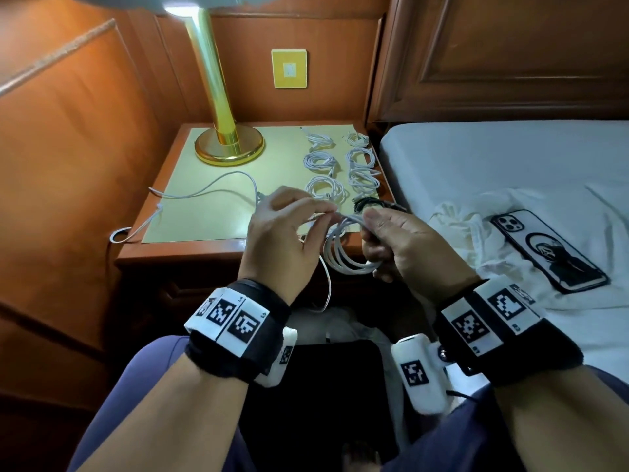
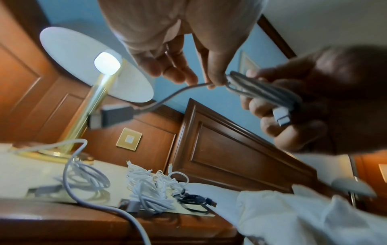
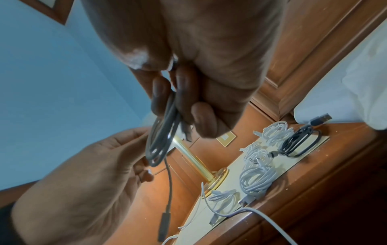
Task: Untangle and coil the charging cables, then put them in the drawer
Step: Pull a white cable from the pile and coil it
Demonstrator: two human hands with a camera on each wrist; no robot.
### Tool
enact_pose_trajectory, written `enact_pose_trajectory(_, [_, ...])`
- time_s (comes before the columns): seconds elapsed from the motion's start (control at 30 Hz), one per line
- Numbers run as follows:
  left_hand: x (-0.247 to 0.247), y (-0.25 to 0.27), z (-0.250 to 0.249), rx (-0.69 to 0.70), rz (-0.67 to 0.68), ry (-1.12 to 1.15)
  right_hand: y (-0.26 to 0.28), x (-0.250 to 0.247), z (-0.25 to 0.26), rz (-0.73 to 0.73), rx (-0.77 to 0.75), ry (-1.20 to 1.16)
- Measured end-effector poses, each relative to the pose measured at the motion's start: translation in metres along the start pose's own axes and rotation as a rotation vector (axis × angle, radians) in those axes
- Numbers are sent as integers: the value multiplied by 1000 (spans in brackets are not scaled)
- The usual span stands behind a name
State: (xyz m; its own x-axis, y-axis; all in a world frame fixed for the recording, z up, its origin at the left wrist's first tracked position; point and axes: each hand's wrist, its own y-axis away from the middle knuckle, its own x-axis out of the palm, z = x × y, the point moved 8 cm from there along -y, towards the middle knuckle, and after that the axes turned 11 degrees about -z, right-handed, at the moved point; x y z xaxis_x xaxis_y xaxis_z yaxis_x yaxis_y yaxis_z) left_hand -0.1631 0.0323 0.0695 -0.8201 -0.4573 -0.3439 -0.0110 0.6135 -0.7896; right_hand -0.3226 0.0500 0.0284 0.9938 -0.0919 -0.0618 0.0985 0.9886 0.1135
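Wooden nightstand (image 1: 177, 257), glossy, under pale mat; round white coiled cables (image 1: 340, 165) far right. Near edge: right hand (image 1: 408, 250) gripping smooth white cable coil (image 1: 343, 250), left hand (image 1: 282, 233) pinching its loose strand

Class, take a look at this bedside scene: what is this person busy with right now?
The person is winding a white cable into a coil. The right hand grips the loops; the left hand pinches the loose strand feeding in. On the nightstand, several finished white coils and one black coil lie beside the lamp; another white cable still lies uncoiled.
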Motion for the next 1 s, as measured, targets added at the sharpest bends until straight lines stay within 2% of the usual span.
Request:
enact_pose_trajectory(0.07, [0,-3,8,-113,3,52,-2,1,2,14,-7,-32])
enact_pose_trajectory(0.13, [6,-1,21,-350,69,182,-4,1,4,30,-2,-70])
enact_pose_trajectory(0.2, [17,8,30,-615,117,406,-5,3,4,52,-8,-83])
enact_pose_trajectory(0.37, [37,28,25,-965,137,888,-10,7,8,23,-109,-27])
enact_pose_trajectory(0.43, [38,29,22,-966,168,928,-12,9,7,11,-159,49])
enact_pose_trajectory(0.53, [37,28,22,-959,147,945,-13,8,11,-12,-213,119])
enact_pose_trajectory(0.67, [42,29,19,-974,141,1019,-14,12,12,-3,-226,97])
enact_pose_trajectory(0.8, [47,30,14,-1129,165,1211,-20,9,14,-78,-280,160])
enact_pose_trajectory(0.87, [47,27,12,-1162,190,1255,-20,7,17,-128,-327,191])
enact_pose_trajectory(1.0, [52,25,16,-1101,257,1144,-22,5,22,-161,-398,225])
